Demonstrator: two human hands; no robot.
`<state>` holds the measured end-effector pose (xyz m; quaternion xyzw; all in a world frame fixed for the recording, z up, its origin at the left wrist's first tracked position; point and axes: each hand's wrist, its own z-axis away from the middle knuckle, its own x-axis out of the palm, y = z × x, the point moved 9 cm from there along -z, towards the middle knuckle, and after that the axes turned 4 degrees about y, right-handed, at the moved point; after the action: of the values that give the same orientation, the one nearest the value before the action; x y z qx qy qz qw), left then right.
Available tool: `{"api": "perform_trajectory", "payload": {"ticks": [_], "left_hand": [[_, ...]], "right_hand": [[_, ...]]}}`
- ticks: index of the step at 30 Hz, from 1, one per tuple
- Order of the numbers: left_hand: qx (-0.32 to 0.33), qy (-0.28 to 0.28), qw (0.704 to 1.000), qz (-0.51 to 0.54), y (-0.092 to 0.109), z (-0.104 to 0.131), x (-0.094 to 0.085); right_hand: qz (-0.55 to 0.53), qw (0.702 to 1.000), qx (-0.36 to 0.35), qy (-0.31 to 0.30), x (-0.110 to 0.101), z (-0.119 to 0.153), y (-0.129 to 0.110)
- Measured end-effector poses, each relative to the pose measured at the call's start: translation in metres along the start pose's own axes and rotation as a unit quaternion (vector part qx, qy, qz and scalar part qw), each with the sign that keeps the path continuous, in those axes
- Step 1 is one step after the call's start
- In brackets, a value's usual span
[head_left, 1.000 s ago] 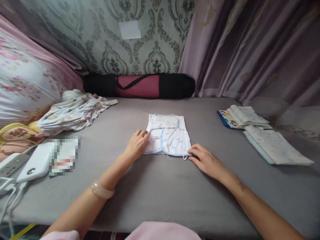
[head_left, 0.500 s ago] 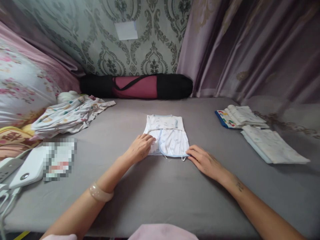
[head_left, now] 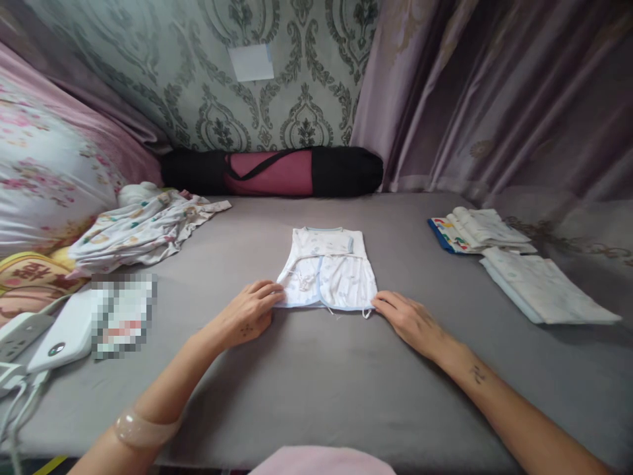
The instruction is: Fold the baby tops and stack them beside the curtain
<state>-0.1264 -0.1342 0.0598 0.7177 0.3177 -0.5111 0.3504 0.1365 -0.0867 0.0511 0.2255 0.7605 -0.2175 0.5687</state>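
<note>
A grey bed (head_left: 316,382) is filling the view, running back to a patterned wall and a purple curtain (head_left: 494,99). A floral quilt (head_left: 44,171) is bulging over the bed's left edge. A black and pink roll bag (head_left: 271,171) is lying along the far edge, against the wall. A crumpled printed garment (head_left: 143,227) is sitting near the far left corner. Two folded piles (head_left: 514,264) are resting by the right edge, one just beside the other. A white charger (head_left: 59,333) is lying at the near left edge, cables trailing off it.

A small white baby top (head_left: 326,270) with blue trim is lying flat in the middle of the bed. The left hand (head_left: 247,313) is pinching its near left corner, fingers pressed together on the hem. The right hand (head_left: 408,320) is lying palm down with fingers loosely spread, fingertips touching the near right corner beside a loose tie. A pale bangle (head_left: 141,427) is circling the left wrist.
</note>
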Motion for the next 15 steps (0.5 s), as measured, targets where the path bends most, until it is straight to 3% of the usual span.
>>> {"api": "perform_trajectory", "payload": {"ticks": [7,15], "left_hand": [[0.016,0.022,1.0,0.015,-0.006,-0.004,0.003],[-0.028,0.045,0.998,0.04,-0.011,-0.005,-0.003]], "right_hand": [[-0.11,0.991,0.044,0.058,-0.01,-0.002,0.006],[-0.189,0.976,0.05,0.094,-0.013,-0.006,0.007]]}}
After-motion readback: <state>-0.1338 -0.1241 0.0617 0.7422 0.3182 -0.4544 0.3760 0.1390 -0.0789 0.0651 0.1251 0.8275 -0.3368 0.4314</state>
